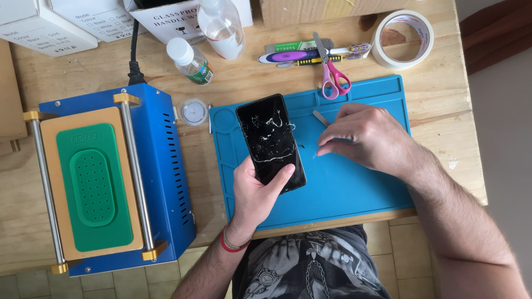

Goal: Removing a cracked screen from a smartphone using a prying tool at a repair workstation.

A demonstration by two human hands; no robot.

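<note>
Your left hand (pixel 256 191) holds a black smartphone (pixel 270 142) from below, fingers wrapped round its lower edge and the thumb lying across the bottom of the glass. The phone tilts up and to the left over the left part of the blue silicone work mat (pixel 354 194), and its dark screen carries white smears and streaks. A red band sits on your left wrist.

Your right hand (pixel 368 135) rests on the mat just right of the phone, fingers curled and pinched close together at the tips. Whether something small sits between them, you cannot tell from here. Just above the knuckles, a slim metal tool (pixel 320 117) lies on the mat.

At the mat's top edge lie pink-handled scissors (pixel 332 75), with a toothbrush (pixel 310 55) beside them on the wooden table (pixel 443 99). A roll of tape (pixel 403 39) sits further right. Two clear bottles stand at the back: a small one with a green label (pixel 190 60) and a larger one (pixel 221 25). A small round clear lid (pixel 193 111) lies between the mat and the blue machine (pixel 160 166) on your left, which bears a green perforated pad (pixel 95 185).
</note>
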